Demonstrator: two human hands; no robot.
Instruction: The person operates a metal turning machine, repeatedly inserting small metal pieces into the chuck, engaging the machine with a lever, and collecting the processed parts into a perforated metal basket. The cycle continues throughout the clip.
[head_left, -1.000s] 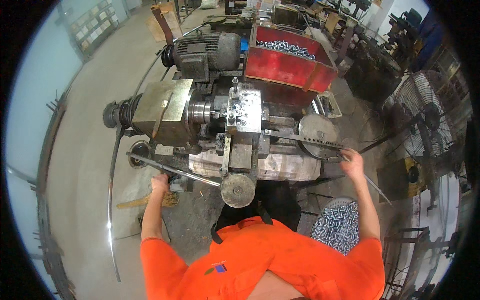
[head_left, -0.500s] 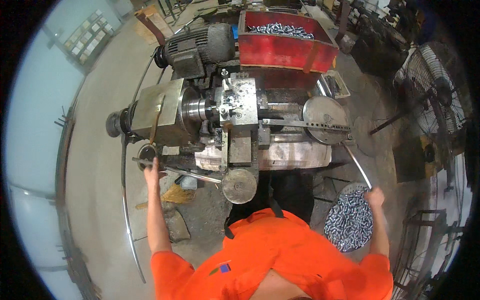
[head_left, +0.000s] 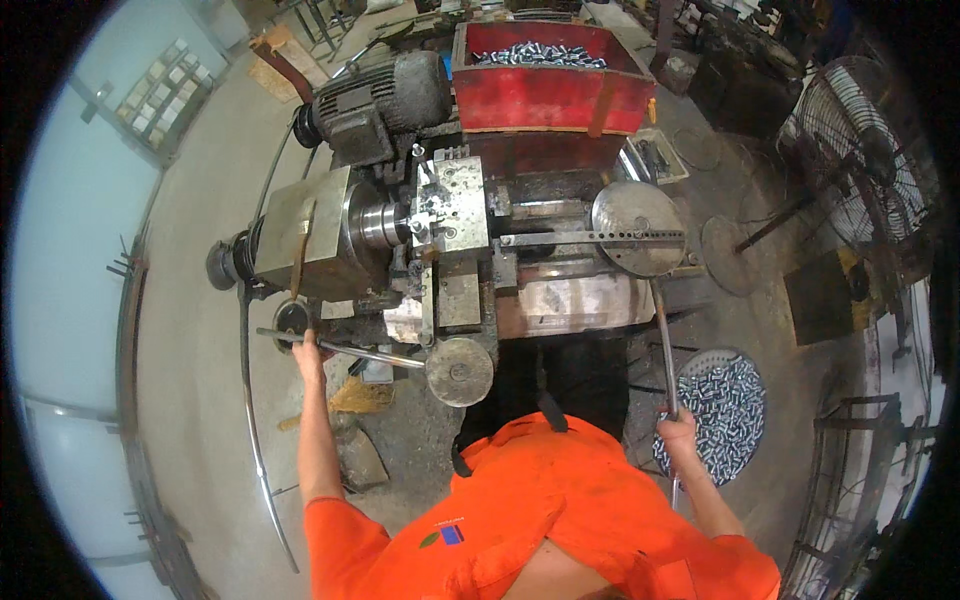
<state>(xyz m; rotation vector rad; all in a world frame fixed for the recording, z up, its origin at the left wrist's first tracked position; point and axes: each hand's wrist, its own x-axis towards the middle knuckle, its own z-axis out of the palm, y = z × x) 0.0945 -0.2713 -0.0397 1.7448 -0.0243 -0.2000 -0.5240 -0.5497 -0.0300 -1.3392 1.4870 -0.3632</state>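
My left hand [head_left: 311, 357] is closed around a steel lever [head_left: 375, 354] that runs right to a small round disc [head_left: 460, 372] at the front of a small lathe [head_left: 461, 205]. My right hand [head_left: 679, 432] grips the lower part of another lever [head_left: 664, 335], which comes down toward me from a larger round disc [head_left: 640, 225]. A perforated flat bar [head_left: 570, 239] links that disc to the machine's slide. Left of the tool block [head_left: 452, 222], the chuck [head_left: 378, 226] faces it; whether it holds a workpiece is too small to tell.
A perforated round basket [head_left: 757, 432] heaped with small metal parts is beside my right hand. A red bin [head_left: 555, 95] with similar parts stands behind the lathe, next to a motor [head_left: 380, 105]. A fan [head_left: 850, 150] stands at right. A broom head [head_left: 361, 396] lies below my left hand.
My right hand has swung its lever left and toward me, turning the large disc. My left hand keeps its hold on the other lever. The whole view has shifted slightly.
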